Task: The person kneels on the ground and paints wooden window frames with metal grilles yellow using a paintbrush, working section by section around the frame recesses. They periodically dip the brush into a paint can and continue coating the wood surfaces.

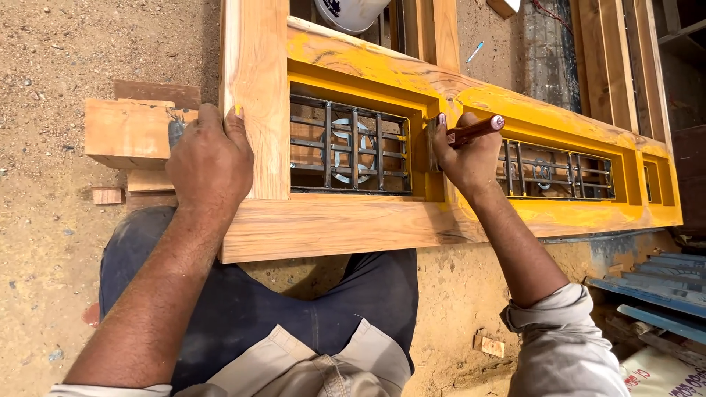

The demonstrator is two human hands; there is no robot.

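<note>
Sandy floor under one yellow-painted window frame, two iron grilles, left hand spread flat, right hand gripping one brush.

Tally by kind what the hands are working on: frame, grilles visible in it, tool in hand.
Wooden window frame, part painted yellow, left hand resting on it: 1
Metal grilles in its openings: 2
Brush with a brown handle, held in the right hand: 1
Total: 4

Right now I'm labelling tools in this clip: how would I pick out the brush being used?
Find the long wooden window frame partly painted yellow, lying over sandy ground. Between its two metal grilles, the right hand grips a paintbrush. Its glossy reddish-brown handle with a rounded tip, angled up to the right, is unlike anything nearby.
</note>
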